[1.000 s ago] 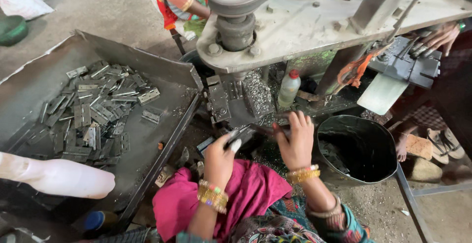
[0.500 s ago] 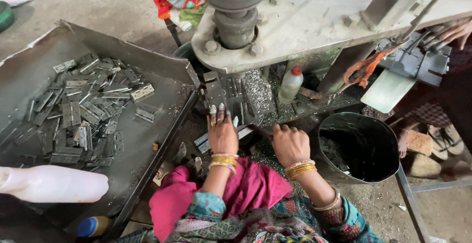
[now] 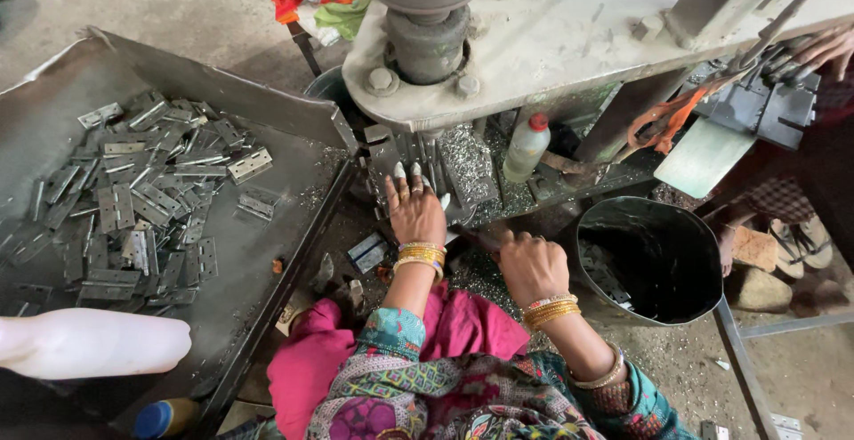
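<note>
**Two hands at the press, one flat, one fisted**

The left hand (image 3: 414,213) lay palm down on the machine bed (image 3: 463,169), its grip wide, fingers spread and holding nothing that showed. Its fingertips (image 3: 400,171) carried pale caps; three could be counted. The right hand (image 3: 531,266) sat just to the right of it and nearer the body, its grip narrow, curled into a fist around a dark handle (image 3: 476,240) whose far end ran back toward the left wrist.

One white bottle with a red cap (image 3: 525,148) stood beyond the right hand, upright under the machine's grey top plate (image 3: 569,40). One black bucket (image 3: 654,258) stood just right of the right hand. Well left of the left hand, one metal tray (image 3: 267,253) held a heap of flat hinges (image 3: 133,200), too many to count. One white plastic jug (image 3: 89,342) lay on the tray's near corner.
</note>
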